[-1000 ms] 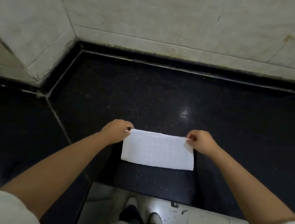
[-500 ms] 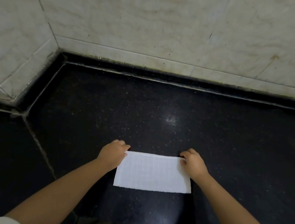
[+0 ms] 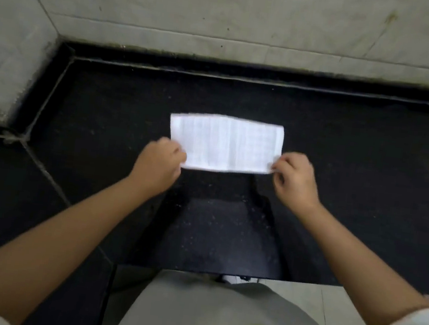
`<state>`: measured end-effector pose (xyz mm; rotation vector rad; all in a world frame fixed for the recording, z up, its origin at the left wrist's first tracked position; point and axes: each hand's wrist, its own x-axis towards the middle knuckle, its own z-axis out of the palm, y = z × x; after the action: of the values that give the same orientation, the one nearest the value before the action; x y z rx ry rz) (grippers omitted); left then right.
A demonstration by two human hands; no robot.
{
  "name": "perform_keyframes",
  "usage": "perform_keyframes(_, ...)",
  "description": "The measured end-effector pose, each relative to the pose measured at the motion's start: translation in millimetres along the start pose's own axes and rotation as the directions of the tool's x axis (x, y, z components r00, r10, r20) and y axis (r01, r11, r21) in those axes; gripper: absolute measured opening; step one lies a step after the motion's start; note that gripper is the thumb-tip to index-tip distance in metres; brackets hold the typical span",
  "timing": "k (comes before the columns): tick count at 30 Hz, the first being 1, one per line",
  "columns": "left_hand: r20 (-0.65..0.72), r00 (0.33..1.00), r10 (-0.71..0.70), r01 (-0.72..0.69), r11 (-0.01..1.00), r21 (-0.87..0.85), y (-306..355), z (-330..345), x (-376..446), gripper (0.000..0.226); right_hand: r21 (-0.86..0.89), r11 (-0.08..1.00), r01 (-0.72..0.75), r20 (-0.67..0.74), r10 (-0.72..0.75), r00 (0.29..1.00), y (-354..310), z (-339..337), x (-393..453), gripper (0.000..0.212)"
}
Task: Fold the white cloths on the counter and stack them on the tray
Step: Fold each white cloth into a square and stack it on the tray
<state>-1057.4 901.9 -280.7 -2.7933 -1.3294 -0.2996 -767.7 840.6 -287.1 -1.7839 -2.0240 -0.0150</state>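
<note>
A folded white cloth lies on the black worktop. The left hand pinches its 8 o'clock corner; the right hand pinches its 4 o'clock corner.

Left hand motion-blurred, fingertips hidden behind white cloth corner. Shirt print out of focus, cut by bottom edge. Shoe mostly hidden.

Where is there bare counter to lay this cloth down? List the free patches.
Bare black counter runs right of the white cloth, behind it up to the wall tiles, and left toward the corner. Near the front edge it is crowded: the left hand and right hand pinch the cloth's near corners.
</note>
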Motion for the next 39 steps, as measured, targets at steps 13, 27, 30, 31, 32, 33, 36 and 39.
perform_keyframes(13, 0.315, 0.899, -0.306, 0.345, 0.936, -0.075, 38.3, 56.0, -5.1, 0.047, -0.255, 0.772, -0.583, 0.351, 0.635, 0.688, -13.0, 41.9, -39.8, 0.036)
perform_keyframes(27, 0.407, 0.824, -0.394, 0.459, 0.885, -0.073, 42.3, 92.8, 1.3, 0.066, 0.148, 0.599, -0.787, 0.320, 0.724, 0.611, -32.0, 48.5, -24.8, 0.030)
perform_keyframes(30, 0.373, 0.844, -0.386, 0.457, 0.881, -0.122, 34.8, 84.3, -1.6, 0.061, 0.384, 0.547, -0.744, 0.253, 0.712, 0.655, -49.4, 34.7, -10.7, 0.025)
perform_keyframes(31, 0.334, 0.850, -0.408, 0.466, 0.878, -0.111, 29.5, 80.2, -5.3, 0.060, 0.440, 0.561, -0.701, 0.224, 0.688, 0.691, -59.1, 32.5, -4.5, 0.023)
perform_keyframes(32, 0.296, 0.844, -0.446, 0.491, 0.866, -0.094, 22.7, 76.7, -11.8, 0.059, 0.472, 0.601, -0.645, 0.192, 0.644, 0.741, -70.2, 32.4, 1.2, 0.022)
perform_keyframes(33, 0.267, 0.828, -0.493, 0.528, 0.845, -0.078, 15.5, 72.9, -20.8, 0.058, 0.479, 0.661, -0.578, 0.158, 0.582, 0.797, -82.7, 35.2, 5.6, 0.020)
perform_keyframes(36, 0.226, 0.769, -0.599, 0.625, 0.778, -0.066, -5.6, 68.8, -54.2, 0.057, 0.451, 0.801, -0.393, 0.126, 0.379, 0.917, -121.6, 56.0, 10.2, 0.009)
perform_keyframes(39, 0.280, 0.676, -0.681, 0.718, 0.695, -0.044, -18.0, 70.4, -80.9, 0.059, 0.403, 0.867, -0.292, 0.242, 0.207, 0.948, -148.4, 89.3, -0.4, 0.011)
